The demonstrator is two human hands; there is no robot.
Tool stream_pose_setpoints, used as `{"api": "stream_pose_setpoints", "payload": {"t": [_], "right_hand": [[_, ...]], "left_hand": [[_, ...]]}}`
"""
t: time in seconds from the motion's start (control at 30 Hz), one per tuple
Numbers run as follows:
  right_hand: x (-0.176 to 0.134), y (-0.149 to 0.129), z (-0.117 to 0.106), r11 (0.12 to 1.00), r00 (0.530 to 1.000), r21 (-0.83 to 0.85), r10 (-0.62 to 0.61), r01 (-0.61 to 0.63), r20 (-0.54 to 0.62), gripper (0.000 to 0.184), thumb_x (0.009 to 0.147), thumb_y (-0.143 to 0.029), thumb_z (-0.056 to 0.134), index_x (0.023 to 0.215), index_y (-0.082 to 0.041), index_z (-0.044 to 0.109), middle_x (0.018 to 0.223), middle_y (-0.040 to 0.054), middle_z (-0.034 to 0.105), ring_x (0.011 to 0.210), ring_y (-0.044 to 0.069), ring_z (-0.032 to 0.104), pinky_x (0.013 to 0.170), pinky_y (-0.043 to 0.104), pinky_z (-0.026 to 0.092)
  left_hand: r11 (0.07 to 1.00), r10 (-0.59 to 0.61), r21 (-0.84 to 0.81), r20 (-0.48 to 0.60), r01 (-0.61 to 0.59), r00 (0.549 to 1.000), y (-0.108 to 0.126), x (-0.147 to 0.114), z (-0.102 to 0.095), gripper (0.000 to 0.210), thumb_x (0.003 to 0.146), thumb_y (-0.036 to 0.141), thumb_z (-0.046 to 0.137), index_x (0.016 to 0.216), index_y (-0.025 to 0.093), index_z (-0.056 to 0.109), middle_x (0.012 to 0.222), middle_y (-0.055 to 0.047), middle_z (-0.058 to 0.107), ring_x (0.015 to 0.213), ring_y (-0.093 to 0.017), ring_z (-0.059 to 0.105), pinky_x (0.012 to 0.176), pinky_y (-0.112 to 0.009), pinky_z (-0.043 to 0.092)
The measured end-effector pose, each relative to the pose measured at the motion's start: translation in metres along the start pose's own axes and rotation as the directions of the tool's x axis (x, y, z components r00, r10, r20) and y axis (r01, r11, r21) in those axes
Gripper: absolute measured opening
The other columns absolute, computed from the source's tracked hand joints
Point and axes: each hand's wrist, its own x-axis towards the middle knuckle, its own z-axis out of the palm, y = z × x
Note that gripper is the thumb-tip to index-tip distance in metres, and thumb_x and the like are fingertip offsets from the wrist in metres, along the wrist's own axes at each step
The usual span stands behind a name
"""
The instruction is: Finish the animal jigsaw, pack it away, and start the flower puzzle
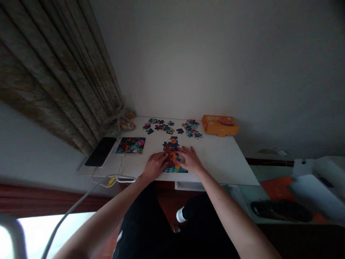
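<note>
A partly joined jigsaw puzzle (170, 146) lies at the table's front edge, with brown, orange and teal patches. My left hand (155, 164) rests on its left side, fingers bent and close together, index finger and thumb at a puzzle piece whose outline is hard to see. On the right side is my right hand (190, 160), its fingers spread and its thumb and index fingertip touching the puzzle. Both hands hide part of the picture. Loose puzzle pieces (161, 127) lie in a group behind it, and more pieces (192, 126) lie further right. One dark piece (180, 131) sits between these groups.
A colourful picture card (131, 145) lies left of the puzzle, beside a dark tablet or phone (101, 151). An orange box (220, 125) stands at the back right of the white table (221, 158). A white cable (125, 178) hangs over the front left edge.
</note>
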Motion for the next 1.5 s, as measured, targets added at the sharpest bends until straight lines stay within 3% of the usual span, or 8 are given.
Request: {"api": "stream_pose_setpoints", "payload": {"t": [0.27,0.43,0.63,0.9,1.0,1.1,1.27,1.5], "right_hand": [[-0.001,-0.003,-0.002,1.000,1.000,0.004,0.006,-0.006,-0.005,0.044,0.093,-0.053,0.067,0.133,-0.034,0.067,0.153,0.0052,0.056,0.146,0.033,0.046,0.121,0.069,0.021],[0.000,0.000,-0.001,1.000,1.000,0.013,0.001,-0.001,-0.003,0.046,0.093,-0.056,0.066,0.134,-0.034,0.067,0.153,0.0055,0.056,0.146,0.033,0.045,0.122,0.069,0.021],[0.003,0.013,0.007,0.992,0.995,0.104,0.077,-0.071,-0.058,0.042,0.099,-0.052,0.058,0.135,-0.032,0.066,0.146,0.0046,0.063,0.143,0.028,0.050,0.124,0.061,0.025],[-0.001,0.009,0.008,0.999,0.999,0.024,0.028,-0.027,-0.043,0.050,0.096,-0.057,0.062,0.139,-0.033,0.063,0.152,0.0056,0.058,0.145,0.031,0.046,0.123,0.062,0.025],[-0.002,0.006,0.006,1.000,0.999,0.004,0.020,-0.020,-0.036,0.050,0.096,-0.058,0.060,0.139,-0.033,0.064,0.153,0.0051,0.057,0.145,0.031,0.046,0.123,0.063,0.025],[-0.002,0.005,0.005,1.000,0.999,0.005,0.016,-0.016,-0.041,0.050,0.096,-0.058,0.060,0.140,-0.033,0.064,0.152,0.0053,0.058,0.145,0.032,0.046,0.123,0.063,0.025],[-0.002,0.002,0.003,1.000,0.998,0.004,0.025,-0.025,-0.051,0.051,0.096,-0.058,0.061,0.140,-0.031,0.064,0.151,0.0061,0.059,0.144,0.031,0.047,0.123,0.062,0.025],[-0.003,-0.005,-0.004,1.000,0.999,-0.017,0.019,-0.019,-0.038,0.048,0.095,-0.058,0.062,0.135,-0.031,0.067,0.151,0.0055,0.059,0.143,0.032,0.048,0.123,0.063,0.026]], "left_hand": [[0.991,-0.132,0.002,0.041,0.132,0.990,0.000,0.000,-0.005,0.035,0.083,0.021,0.076,0.117,0.024,0.071,0.123,-0.011,0.074,0.120,-0.032,0.065,0.111,-0.049,0.043],[0.934,-0.282,-0.223,0.020,0.280,0.959,-0.003,0.011,-0.002,0.042,0.071,0.010,0.076,0.110,0.023,0.069,0.116,-0.007,0.075,0.102,-0.024,0.070,0.097,-0.039,0.052],[0.690,-0.488,-0.595,0.037,0.411,0.872,-0.007,0.018,-0.004,0.027,0.070,0.023,0.072,0.096,0.020,0.068,0.085,0.000,0.070,0.075,-0.015,0.067,0.072,-0.028,0.054],[0.333,-0.606,-0.843,0.153,0.424,0.781,-0.001,0.014,0.002,0.044,0.062,0.041,0.083,0.097,0.017,0.071,0.081,-0.002,0.071,0.080,-0.017,0.070,0.083,-0.035,0.059],[0.382,-0.642,-0.770,0.176,0.511,0.746,0.003,0.015,0.007,0.026,0.065,0.032,0.079,0.086,0.017,0.073,0.077,-0.002,0.073,0.074,-0.017,0.070,0.075,-0.032,0.058],[0.523,-0.658,-0.596,0.171,0.609,0.733,0.008,0.017,0.005,0.009,0.073,0.024,0.070,0.077,0.018,0.074,0.070,-0.002,0.073,0.066,-0.017,0.069,0.066,-0.028,0.054],[0.833,-0.515,-0.169,0.112,0.527,0.850,0.016,0.018,-0.009,0.018,0.084,0.026,0.063,0.070,0.020,0.074,0.071,-0.007,0.074,0.076,-0.023,0.071,0.071,-0.030,0.047],[0.882,-0.450,-0.102,0.106,0.459,0.887,0.015,0.019,-0.012,0.023,0.087,0.026,0.063,0.066,0.021,0.072,0.068,-0.005,0.072,0.071,-0.020,0.067,0.069,-0.027,0.041]]}}
